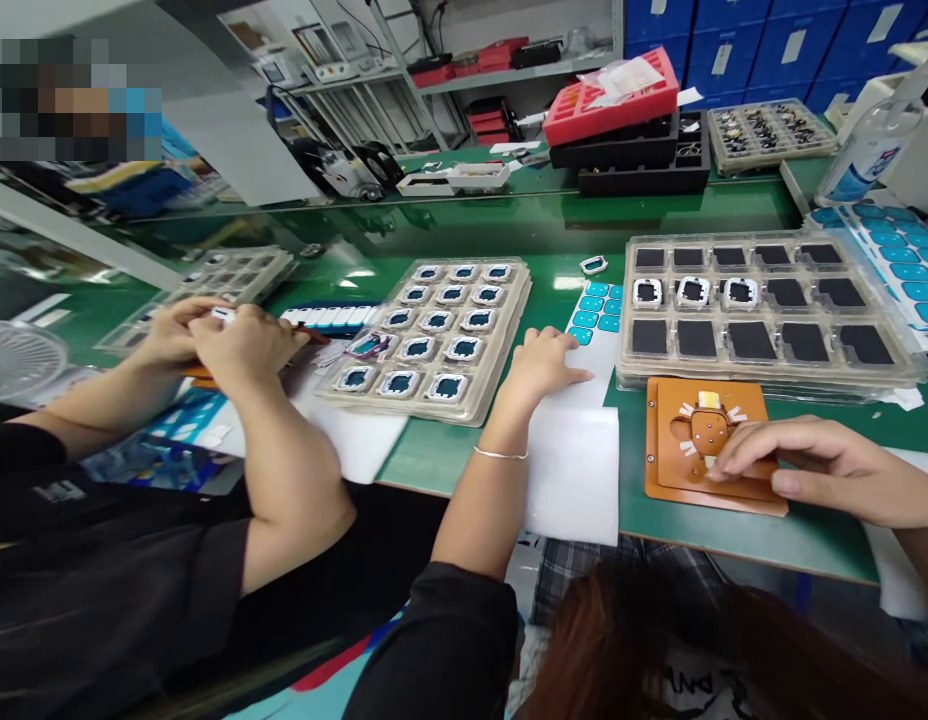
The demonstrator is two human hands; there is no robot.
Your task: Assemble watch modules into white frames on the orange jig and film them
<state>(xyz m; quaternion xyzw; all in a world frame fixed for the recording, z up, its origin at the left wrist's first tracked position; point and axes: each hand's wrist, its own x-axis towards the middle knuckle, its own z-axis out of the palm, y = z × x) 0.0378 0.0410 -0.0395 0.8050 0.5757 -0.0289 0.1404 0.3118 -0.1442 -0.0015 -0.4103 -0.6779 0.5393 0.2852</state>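
My left hand [540, 368] rests at the edge of a sheet of blue stickers [597, 308] on white backing paper, its thumb stretched out and its fingers apart. I see nothing held in it. My right hand [824, 465] reaches over an orange fixture plate [666, 470], thumb apart, fingertips touching the raised middle. White tabs [732, 414] stick out around that middle, with a yellowish piece at its top. Whatever lies beneath the right fingertips is hidden. Behind the plate is a clear tray [625, 350] with dark square pads and three white-framed parts [693, 292].
Another tray [471, 405] of white-framed parts stands left of my left hand. A co-worker's hands [239, 345] hold a small white part further left. One loose framed part [594, 265] lies on the green table [434, 450]. A bottle [869, 155] stands back right.
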